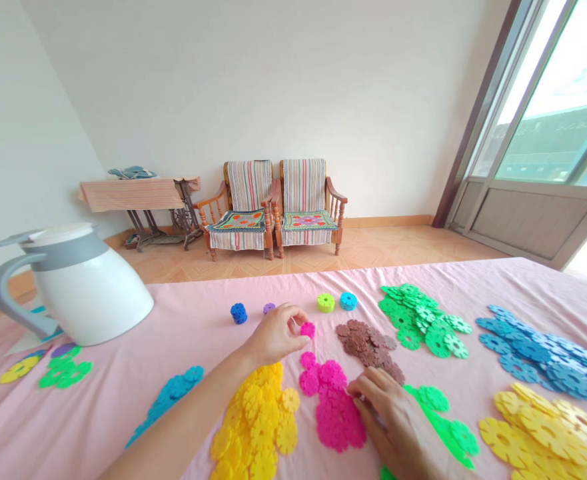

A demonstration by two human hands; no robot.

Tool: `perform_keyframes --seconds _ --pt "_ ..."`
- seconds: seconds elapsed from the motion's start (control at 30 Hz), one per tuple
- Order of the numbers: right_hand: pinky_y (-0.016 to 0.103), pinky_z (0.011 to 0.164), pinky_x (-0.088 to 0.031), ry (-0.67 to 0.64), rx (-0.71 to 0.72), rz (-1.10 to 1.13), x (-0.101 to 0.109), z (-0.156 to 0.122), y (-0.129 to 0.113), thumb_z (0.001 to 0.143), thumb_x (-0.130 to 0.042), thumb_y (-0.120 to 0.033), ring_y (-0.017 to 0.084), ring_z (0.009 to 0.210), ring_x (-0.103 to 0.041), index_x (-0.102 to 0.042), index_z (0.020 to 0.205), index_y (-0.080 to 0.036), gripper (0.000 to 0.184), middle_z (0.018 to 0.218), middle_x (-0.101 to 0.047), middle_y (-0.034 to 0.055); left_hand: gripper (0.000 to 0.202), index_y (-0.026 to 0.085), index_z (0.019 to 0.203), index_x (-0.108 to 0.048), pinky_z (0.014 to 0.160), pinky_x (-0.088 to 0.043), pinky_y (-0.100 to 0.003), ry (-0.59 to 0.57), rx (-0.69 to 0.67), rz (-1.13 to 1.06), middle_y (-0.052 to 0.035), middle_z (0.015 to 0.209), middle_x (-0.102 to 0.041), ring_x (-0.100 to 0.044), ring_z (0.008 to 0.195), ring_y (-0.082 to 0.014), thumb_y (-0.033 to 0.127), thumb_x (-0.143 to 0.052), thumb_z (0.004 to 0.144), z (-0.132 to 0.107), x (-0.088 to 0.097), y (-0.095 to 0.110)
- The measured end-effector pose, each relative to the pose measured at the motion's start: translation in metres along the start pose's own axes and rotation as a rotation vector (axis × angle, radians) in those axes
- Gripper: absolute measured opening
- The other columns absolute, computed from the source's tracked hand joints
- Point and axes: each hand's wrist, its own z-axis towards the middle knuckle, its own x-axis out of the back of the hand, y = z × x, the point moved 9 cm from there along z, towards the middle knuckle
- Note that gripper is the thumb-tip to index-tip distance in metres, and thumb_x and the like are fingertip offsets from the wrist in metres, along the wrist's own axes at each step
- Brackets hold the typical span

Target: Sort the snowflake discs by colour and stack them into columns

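Observation:
My left hand [279, 331] reaches over the cloth with thumb and forefinger curled closed at a pink notched plastic snowflake disc [308, 330]. Below it lies a loose pile of pink snowflake discs [340, 417]. At the pile's right edge is my right hand [386, 410], fingers bunched and bent downward; whatever sits under its fingertips is hidden. Short stacks stand in a rough row beyond: dark blue discs [238, 313], lime discs [326, 303] and light blue discs [348, 301]. A purple disc [269, 308] shows partly behind my left hand.
Yellow discs [258, 427], brown discs [366, 343], green discs [418, 317] and blue discs [543, 353] lie in heaps on the pink cloth [183, 340]. A white jug [88, 287] stands at left. Two wooden armchairs [303, 200] are beyond the table.

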Motion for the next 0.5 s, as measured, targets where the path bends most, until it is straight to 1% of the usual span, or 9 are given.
perform_keyframes --seconds 0.1,0.2,0.37,0.5 --pt "0.027 0.068 -0.041 0.01 0.002 -0.002 0.0 -0.001 0.001 0.095 -0.034 -0.023 0.015 0.077 -0.055 -0.057 0.084 -0.022 0.025 0.082 -0.058 0.0024 0.02 0.016 0.081 -0.062 0.063 -0.044 -0.024 0.029 0.016 0.036 -0.0005 0.079 -0.06 -0.056 0.065 -0.0135 0.019 -0.068 0.062 0.009 -0.002 -0.011" --pt "0.027 0.068 -0.041 0.006 -0.002 -0.006 -0.001 -0.001 0.002 0.095 -0.033 -0.023 0.016 0.077 -0.054 -0.056 0.083 -0.021 0.026 0.083 -0.058 0.0026 0.022 0.016 0.081 -0.063 0.063 -0.044 -0.024 0.012 0.036 0.046 -0.0001 0.08 -0.06 -0.057 0.064 -0.0134 0.02 -0.069 0.06 0.013 -0.008 -0.02" --pt "0.028 0.07 -0.041 -0.033 -0.023 -0.003 -0.003 -0.001 0.004 0.095 -0.032 -0.023 0.016 0.079 -0.054 -0.054 0.081 -0.021 0.027 0.084 -0.057 0.003 0.022 0.017 0.081 -0.063 0.063 -0.045 -0.024 -0.013 0.028 0.07 -0.0009 0.083 -0.061 -0.058 0.068 -0.0145 0.023 -0.071 0.061 0.016 -0.013 -0.024" --pt "0.029 0.07 -0.041 -0.041 -0.022 -0.001 -0.004 -0.001 0.004 0.096 -0.032 -0.023 0.016 0.08 -0.054 -0.054 0.082 -0.021 0.026 0.084 -0.057 0.0032 0.022 0.016 0.081 -0.064 0.062 -0.045 -0.024 -0.033 0.014 0.079 -0.0022 0.083 -0.061 -0.057 0.068 -0.0149 0.023 -0.07 0.061 0.016 -0.017 -0.025"
